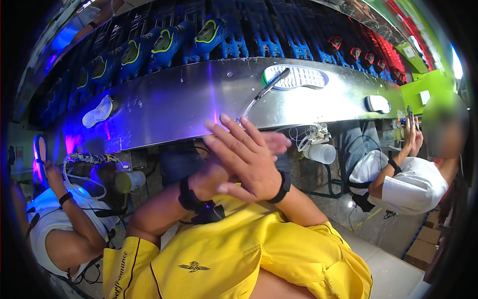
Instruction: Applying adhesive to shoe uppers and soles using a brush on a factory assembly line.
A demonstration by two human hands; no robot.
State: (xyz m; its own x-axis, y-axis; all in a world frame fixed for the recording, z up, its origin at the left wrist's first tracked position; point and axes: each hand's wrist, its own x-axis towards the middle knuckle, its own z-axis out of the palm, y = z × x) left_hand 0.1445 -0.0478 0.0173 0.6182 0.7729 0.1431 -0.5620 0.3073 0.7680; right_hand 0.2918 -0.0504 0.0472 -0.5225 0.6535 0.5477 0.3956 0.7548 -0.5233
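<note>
In front of my yellow shirt, my two hands are pressed together, one crossing over the other. My right hand (249, 167) lies on top, its fingers stretched and apart, pointing to the upper left. Beneath it, my left hand (278, 142) is mostly hidden; its blurred fingertips stretch out past the right hand's far side. No object shows in either hand. Beyond them on the metal table, a white shoe sole (311, 78) with a green end lies flat. A thin brush-like tool (271, 85) on a clear tube rests across its left end.
Blue shoes (167, 40) and blue racks (269, 42) line the table's (184, 94) far side. Other soles lie left (98, 112) and right (378, 104). A white cup (322, 153) with tubing hangs at the near edge. Co-workers sit left (74, 219) and right (413, 182).
</note>
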